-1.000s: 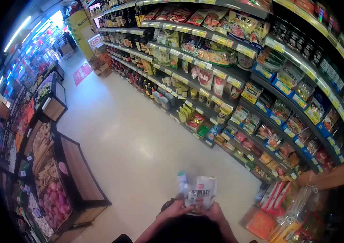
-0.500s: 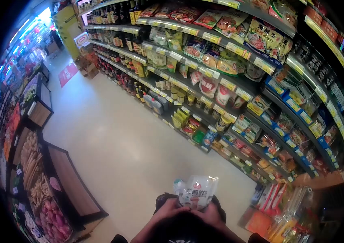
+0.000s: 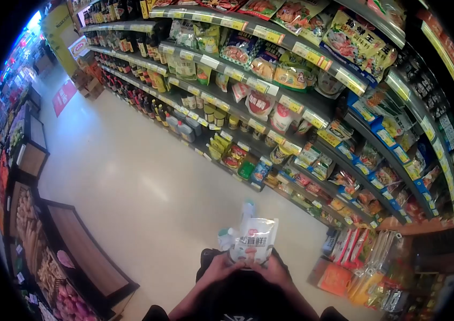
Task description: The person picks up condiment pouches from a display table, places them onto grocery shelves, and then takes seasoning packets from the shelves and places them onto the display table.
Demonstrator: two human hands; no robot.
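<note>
Pouch (image 3: 259,236), gripped low.
Left hand (image 3: 222,267), right hand (image 3: 273,268) closed on bottom edge; purple produce (image 3: 70,300) well left of both.

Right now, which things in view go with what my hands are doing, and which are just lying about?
In hand:
- white packet, held between left hand and right hand

Just around:
- grey jugs
- purple-red onions
- red floor mat
</note>
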